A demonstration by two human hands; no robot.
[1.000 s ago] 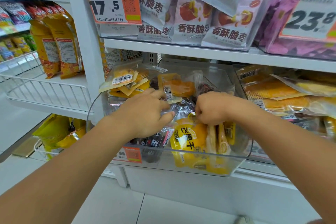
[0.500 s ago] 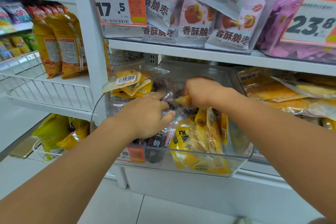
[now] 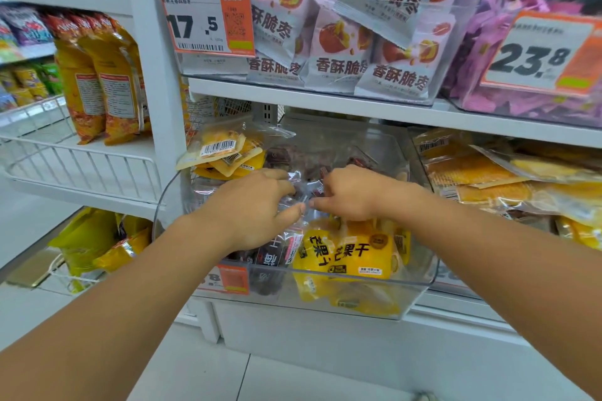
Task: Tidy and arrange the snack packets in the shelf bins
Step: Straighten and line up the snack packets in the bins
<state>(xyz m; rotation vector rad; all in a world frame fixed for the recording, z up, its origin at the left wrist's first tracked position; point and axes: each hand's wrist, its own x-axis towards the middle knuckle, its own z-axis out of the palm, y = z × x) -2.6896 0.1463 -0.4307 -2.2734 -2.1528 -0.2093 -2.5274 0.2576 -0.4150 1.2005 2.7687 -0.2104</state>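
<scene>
We have both hands in the clear bin point(image 3: 420, 285) on the lower shelf. Our left hand point(image 3: 250, 205) and right hand point(image 3: 350, 194) meet at the middle of the bin, thumbs nearly touching, fingers curled down around the clear-wrapped dark snack packets point(image 3: 304, 185) bunched between them. The fingertips themselves are buried in the crinkled film, so we cannot tell exactly how many packets each hand pinches.

The yellow mango packets point(image 3: 345, 254) stand on edge at 5 o'clock of our hands, pressed against the bin's front wall. A second heap of yellow barcode packets point(image 3: 224, 153) lies at 11 o'clock, perched high on the bin's left rim.

What worries us most is that heap at 11 o'clock. It looks to overhang the rim, and if our left wrist lifts or swings outward, we could nudge it off onto the floor. The film in our fingers looks slippery and loose; a pull on only one corner could let packets slide out and drop back in a muddle, or mix dark ones in among the yellow row. The standing mango packets lean on little but each other and the wall, so dragging anything across them from 12 o'clock could topple the row forward. The bin juts out past the shelf edge, and heavy downward pressure on its front lip might tip it.
</scene>
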